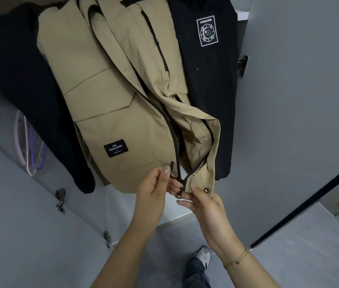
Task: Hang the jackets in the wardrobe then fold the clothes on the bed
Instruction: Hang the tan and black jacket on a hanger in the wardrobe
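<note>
A tan jacket (110, 104) with a black label hangs in the wardrobe between two black jackets, one (15, 84) to its left and one (208, 80) with a white square logo to its right. Its front is unzipped down to the hem. My left hand (156, 188) pinches the black zip slider (180, 181) at the bottom of the left front. My right hand (206, 202) pinches the hem corner of the right front, next to a brass snap (206, 190), and holds it against the slider.
Pale purple and white hangers (29, 146) hang at the left behind the black jacket. Grey wardrobe doors (289, 100) stand open on both sides, with hinges (243, 65) on them. My shoe (203, 256) is on the grey floor below.
</note>
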Demonstrator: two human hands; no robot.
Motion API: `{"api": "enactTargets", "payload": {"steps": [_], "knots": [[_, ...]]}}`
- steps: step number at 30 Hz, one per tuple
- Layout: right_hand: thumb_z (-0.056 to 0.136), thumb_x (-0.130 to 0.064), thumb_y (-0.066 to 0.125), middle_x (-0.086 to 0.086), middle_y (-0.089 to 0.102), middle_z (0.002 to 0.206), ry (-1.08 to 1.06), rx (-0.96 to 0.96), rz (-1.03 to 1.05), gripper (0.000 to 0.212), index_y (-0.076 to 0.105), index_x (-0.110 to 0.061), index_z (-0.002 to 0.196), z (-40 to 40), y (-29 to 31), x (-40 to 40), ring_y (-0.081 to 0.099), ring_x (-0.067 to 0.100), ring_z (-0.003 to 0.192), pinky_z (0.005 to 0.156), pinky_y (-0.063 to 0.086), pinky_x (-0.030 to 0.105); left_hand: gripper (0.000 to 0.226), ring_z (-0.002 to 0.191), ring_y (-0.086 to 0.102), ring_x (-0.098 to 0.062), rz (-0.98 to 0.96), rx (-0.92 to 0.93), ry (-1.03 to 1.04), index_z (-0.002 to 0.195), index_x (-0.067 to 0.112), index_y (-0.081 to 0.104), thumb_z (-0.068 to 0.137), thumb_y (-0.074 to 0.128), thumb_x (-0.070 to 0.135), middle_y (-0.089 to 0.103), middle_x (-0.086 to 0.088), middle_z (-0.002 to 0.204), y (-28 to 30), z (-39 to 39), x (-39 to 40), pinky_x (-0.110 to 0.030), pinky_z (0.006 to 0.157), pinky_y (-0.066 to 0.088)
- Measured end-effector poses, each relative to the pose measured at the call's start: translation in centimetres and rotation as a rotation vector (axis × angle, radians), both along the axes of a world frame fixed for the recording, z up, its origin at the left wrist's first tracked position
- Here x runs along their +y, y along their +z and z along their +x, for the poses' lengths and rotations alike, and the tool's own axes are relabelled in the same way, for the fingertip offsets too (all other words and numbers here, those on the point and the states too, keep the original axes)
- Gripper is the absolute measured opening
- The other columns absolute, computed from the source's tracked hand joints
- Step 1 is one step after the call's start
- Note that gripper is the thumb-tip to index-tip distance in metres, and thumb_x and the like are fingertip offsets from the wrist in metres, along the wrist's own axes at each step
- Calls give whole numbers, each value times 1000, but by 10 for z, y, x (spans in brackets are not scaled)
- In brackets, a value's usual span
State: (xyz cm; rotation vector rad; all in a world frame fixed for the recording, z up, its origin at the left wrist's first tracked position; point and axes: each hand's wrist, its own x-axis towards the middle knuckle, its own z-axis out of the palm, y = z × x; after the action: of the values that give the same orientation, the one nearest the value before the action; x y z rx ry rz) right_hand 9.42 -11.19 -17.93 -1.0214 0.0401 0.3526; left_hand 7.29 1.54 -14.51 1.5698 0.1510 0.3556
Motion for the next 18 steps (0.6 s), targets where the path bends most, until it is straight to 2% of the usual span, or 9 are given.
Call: {"api": "enactTargets", "payload": {"steps": [2,5,8,11,13,14,16,18], "knots": [[84,-23,66,16,70,90,-12,-20,10,32,66,4,103,0,-1,1,69,25,86,74,56,29,39,64,62,-8,-68,40,-40,81,4,63,91,51,40,69,-2,70,0,1,1,-17,66,50],[81,-24,71,13,73,93,10,-88,-53,31,71,1,99,0,-2,0,70,24,92,80,55,28,30,65,61,-5,-94,69,-75,84,5,64,96,54,29,69,1,70,-2,3,2,-16,67,50],[79,-24,75,17,73,95,10,-132,-108,28,73,-1,95,0,-3,1,69,28,96,90,55,35,14,70,62,-4,-30,88,-73,87,9,63,97,56,16,68,6,72,-3,4,5,-16,70,50],[85,-15,70,27,70,102,-25,-136,-96,21,71,3,98,-1,-5,3,66,37,103,94,54,38,6,80,64,-6,128,33,-80,88,16,64,94,62,15,67,8,81,-1,5,13,-17,75,51],[88,-9,68,37,64,93,-66,-118,-98,18,68,8,84,-2,-6,5,66,43,99,92,55,39,7,82,64,-6,260,-27,-86,86,18,64,92,65,15,66,9,86,3,5,19,-14,75,50],[87,-9,68,36,61,81,-83,-110,-94,23,64,8,71,-3,-5,6,65,44,95,90,56,38,8,83,64,-6,304,-38,-91,86,20,64,92,66,16,67,9,87,4,5,20,-14,74,49],[86,-10,69,20,51,66,-92,-112,-70,38,55,-5,51,-5,-3,8,65,41,90,85,56,31,11,82,65,-3,339,-15,-123,86,29,63,93,66,20,68,11,85,7,4,19,-12,73,48],[88,-7,67,10,54,62,-93,-130,-58,44,57,-14,46,-6,1,8,68,39,93,85,56,29,14,78,64,0,385,-6,-147,86,33,62,94,65,22,68,14,82,6,4,17,-10,71,47]]}}
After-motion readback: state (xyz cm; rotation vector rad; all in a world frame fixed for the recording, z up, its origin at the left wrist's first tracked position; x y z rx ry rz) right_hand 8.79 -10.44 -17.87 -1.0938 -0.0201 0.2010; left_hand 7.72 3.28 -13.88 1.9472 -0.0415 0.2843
